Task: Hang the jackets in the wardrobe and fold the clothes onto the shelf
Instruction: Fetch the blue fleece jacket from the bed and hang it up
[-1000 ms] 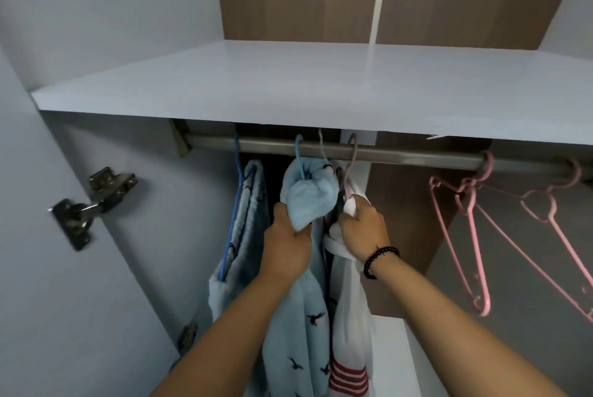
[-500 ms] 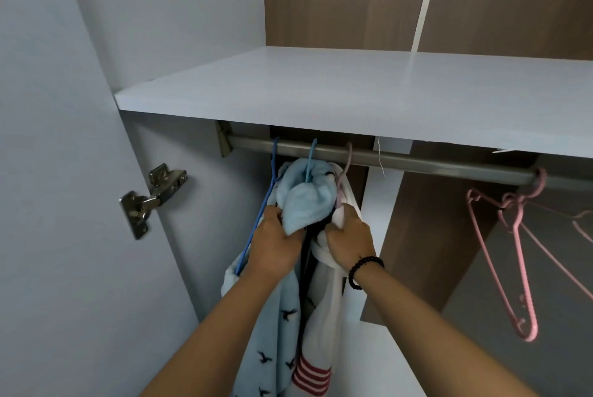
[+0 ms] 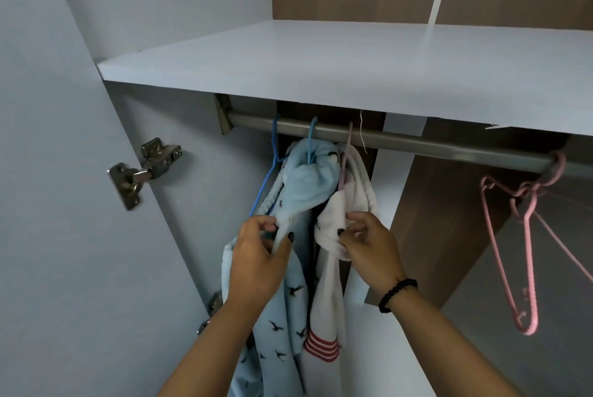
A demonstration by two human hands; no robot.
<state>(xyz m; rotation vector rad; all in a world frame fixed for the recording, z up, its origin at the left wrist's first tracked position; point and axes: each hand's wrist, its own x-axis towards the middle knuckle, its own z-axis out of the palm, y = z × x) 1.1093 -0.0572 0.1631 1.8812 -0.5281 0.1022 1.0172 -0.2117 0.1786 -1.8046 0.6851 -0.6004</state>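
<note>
Two hands up at the hanging clothes, under the left end of the rail. Left hand (image 3: 256, 265) pinches a fold of the light blue jacket (image 3: 285, 297) between thumb and fingers. Right hand (image 3: 369, 252): fingers curled, tips on the edge of the white jacket (image 3: 327, 271); thumb pressed to the cloth, so a light pinch. Black bead bracelet (image 3: 398, 294) on the right wrist.

Blue jacket (small dark bird print) hangs from a blue hanger (image 3: 311, 140), its hood bunched just below the hook. White jacket, red stripes at the cuff, hangs just beside it to the right on a pale pink hanger (image 3: 346, 153). The two garments touch. A second blue hanger (image 3: 269, 178) sits at the rail's left end, against the blue cloth.

Rail (image 3: 417, 143) runs under the front edge of the white shelf (image 3: 321, 69). Toward the rail's right end, well apart, pink hangers (image 3: 526, 252) hang bare. Metal hinge (image 3: 141, 169) on the left door panel.
</note>
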